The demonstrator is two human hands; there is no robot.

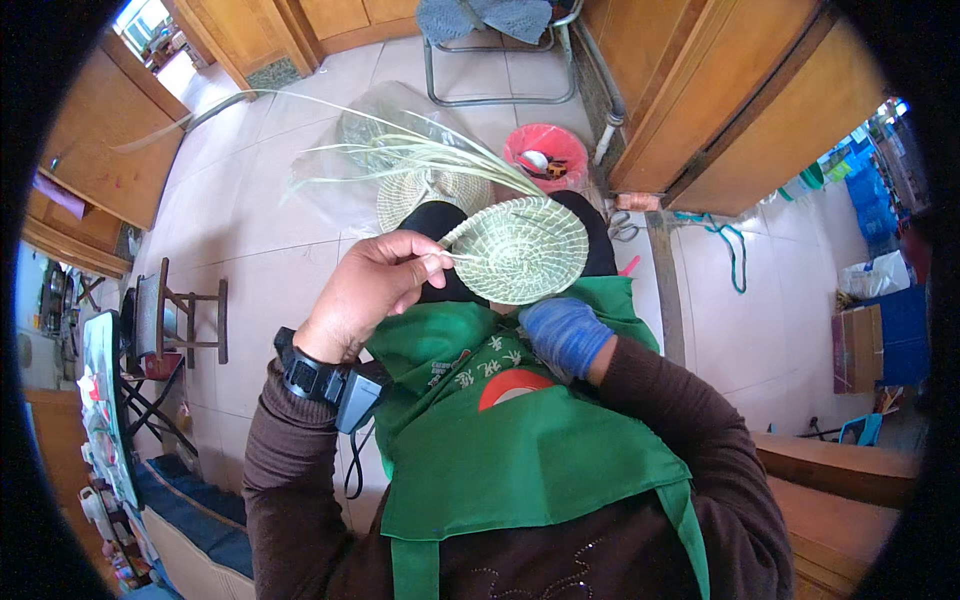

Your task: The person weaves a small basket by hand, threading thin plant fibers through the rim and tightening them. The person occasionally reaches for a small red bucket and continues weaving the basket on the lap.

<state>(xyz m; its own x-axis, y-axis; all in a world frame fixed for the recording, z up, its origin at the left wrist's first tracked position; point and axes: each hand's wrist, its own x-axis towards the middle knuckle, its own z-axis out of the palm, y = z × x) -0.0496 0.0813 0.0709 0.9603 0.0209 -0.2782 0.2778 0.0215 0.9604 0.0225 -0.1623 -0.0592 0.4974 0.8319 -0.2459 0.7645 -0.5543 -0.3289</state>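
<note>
A round, coiled disc of pale green plant fibre (521, 251) is tilted above my knees. My left hand (382, 281) pinches a thin pale strand (459, 256) between thumb and forefinger at the disc's left edge. Long loose stalks (450, 154) fan out from the disc's far edge towards the upper left. My right hand (566, 334), in a blue glove, is at the disc's near edge over the green apron (525, 472). Its fingers are mostly hidden, so their grip does not show. Beyond my knees sits another coiled woven piece (397, 199) by a clear plastic bag (352, 142).
A red bucket (517, 139) with a plastic liner holds small items. Scissors (622, 226) lie on the tiled floor right of my knee. A metal-framed chair (499, 99) stands ahead, a folding stool (184, 304) to the left. Green cord (731, 244) lies at right, near wooden doors (720, 97).
</note>
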